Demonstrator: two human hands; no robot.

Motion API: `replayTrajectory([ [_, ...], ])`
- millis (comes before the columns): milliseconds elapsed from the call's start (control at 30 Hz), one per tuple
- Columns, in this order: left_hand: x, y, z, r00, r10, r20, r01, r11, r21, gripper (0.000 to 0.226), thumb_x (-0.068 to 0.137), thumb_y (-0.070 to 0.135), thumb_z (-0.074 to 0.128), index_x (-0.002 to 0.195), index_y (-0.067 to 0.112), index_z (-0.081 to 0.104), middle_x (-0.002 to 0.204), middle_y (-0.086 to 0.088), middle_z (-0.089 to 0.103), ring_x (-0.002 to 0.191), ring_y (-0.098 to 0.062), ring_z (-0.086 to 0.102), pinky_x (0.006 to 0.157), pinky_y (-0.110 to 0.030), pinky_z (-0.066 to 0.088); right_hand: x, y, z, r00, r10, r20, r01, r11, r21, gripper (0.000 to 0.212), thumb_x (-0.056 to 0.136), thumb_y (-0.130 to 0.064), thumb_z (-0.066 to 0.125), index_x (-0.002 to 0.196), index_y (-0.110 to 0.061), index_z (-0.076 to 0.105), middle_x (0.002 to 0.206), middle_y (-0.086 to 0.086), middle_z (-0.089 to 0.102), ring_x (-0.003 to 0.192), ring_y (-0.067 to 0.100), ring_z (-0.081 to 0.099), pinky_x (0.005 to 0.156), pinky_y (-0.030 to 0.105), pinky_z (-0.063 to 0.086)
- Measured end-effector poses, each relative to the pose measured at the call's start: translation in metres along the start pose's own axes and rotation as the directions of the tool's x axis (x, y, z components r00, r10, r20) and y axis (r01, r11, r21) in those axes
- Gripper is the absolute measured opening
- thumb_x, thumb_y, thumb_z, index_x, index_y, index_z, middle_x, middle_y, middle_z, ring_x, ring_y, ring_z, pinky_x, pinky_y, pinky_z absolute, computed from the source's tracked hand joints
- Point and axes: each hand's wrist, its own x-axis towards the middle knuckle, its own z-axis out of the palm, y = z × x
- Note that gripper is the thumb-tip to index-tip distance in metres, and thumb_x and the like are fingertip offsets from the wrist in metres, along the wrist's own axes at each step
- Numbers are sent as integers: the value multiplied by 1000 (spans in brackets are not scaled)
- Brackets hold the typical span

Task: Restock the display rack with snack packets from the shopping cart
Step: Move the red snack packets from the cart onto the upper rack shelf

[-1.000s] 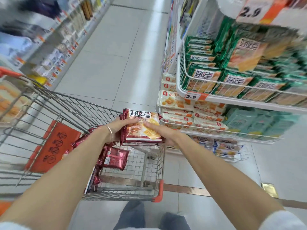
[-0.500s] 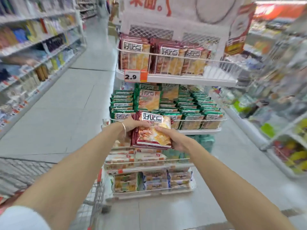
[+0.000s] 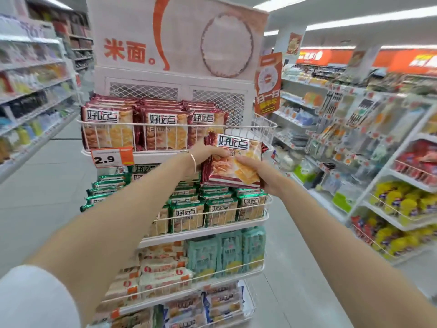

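Observation:
A stack of dark-red snack packets (image 3: 236, 162) is held up in front of the white wire display rack (image 3: 264, 125). My left hand (image 3: 208, 153) grips the stack's left edge and my right hand (image 3: 257, 171) grips its lower right corner. The stack hangs just below the rack's top basket, whose right end is bare. Matching red packets (image 3: 151, 129) fill the left and middle of that basket. The shopping cart is out of view.
Green packets (image 3: 212, 209) fill the rack's second tier, with teal packets (image 3: 227, 252) and white ones (image 3: 160, 275) on the tiers below. A price tag (image 3: 112, 157) reading 2.9 hangs at the top tier's left. Store shelves line both sides of the aisle.
Both hands lifted the red packets from over the cart up and right to the rack's top basket. The view turned from the cart to face the rack.

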Motion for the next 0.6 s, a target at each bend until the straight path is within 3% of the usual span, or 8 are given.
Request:
replayTrajectory([
  [33, 13, 11, -3, 1000, 27, -8, -27, 1000, -11, 45, 72, 20, 88, 101, 14, 53, 100, -11, 71, 90, -26, 69, 93, -48, 56, 12, -10, -6, 999, -30, -19, 30, 999, -15, 80, 58, -51, 89, 121, -7, 66, 110, 11, 75, 94, 24, 72, 87, 38, 57],
  [133, 46, 42, -14, 998, 69, -15, -68, 997, 20, 77, 62, 24, 93, 122, 3, 51, 105, -14, 72, 85, -26, 72, 78, -41, 61, 46, -45, -20, 993, -118, -27, 117, 992, -46, 64, 71, -47, 86, 119, -8, 67, 109, 10, 75, 90, 22, 73, 80, 34, 55],
  [200, 70, 62, -23, 992, 122, -11, -122, 992, 6, 50, 69, 15, 86, 110, 4, 61, 87, -10, 70, 66, -21, 69, 62, -32, 60, 70, -70, -25, 986, -167, -25, 166, 984, -60, 79, 61, -51, 90, 123, -8, 64, 109, 8, 76, 93, 23, 73, 80, 34, 56],
  [267, 84, 84, -30, 992, 125, -9, -125, 992, 1, 33, 71, 14, 82, 99, 6, 66, 85, -9, 67, 64, -20, 67, 64, -31, 58, 90, -93, -28, 978, -210, -14, 208, 975, -77, 85, 60, -50, 91, 127, -8, 59, 109, 7, 76, 94, 22, 74, 78, 32, 58],
  [400, 122, 106, -51, 987, 149, -67, -150, 989, -12, 62, 52, 25, 88, 107, 4, 70, 89, -9, 69, 72, -23, 67, 79, -37, 59, 130, -127, -31, 976, -217, 29, 219, 974, -66, 30, 87, -37, 74, 99, -13, 63, 81, -3, 77, 72, 10, 72, 77, 27, 59],
  [433, 131, 108, -57, 981, 169, -94, -171, 985, -13, 59, 52, 26, 88, 105, 5, 71, 84, -8, 69, 68, -21, 67, 72, -34, 59, 139, -130, -29, 975, -211, 66, 216, 974, -75, 36, 85, -42, 76, 101, -12, 63, 79, -5, 77, 74, 10, 73, 82, 28, 59],
  [533, 139, 108, -63, 967, 173, -186, -185, 982, -48, 24, 82, 37, 72, 84, 14, 66, 62, -1, 59, 49, -16, 56, 50, -24, 48, 166, -129, -25, 975, -205, 92, 215, 968, -126, 96, 53, -61, 90, 125, -6, 59, 103, 3, 77, 94, 18, 74, 95, 40, 57],
  [600, 152, 103, -72, 958, 121, -259, -175, 965, -196, 27, 95, 35, 49, 76, 15, 55, 56, -2, 52, 42, -20, 52, 47, -23, 47, 188, -120, -30, 959, -238, 155, 257, 959, -122, 88, 55, -59, 89, 122, -10, 63, 106, 1, 77, 99, 17, 73, 101, 41, 53],
])
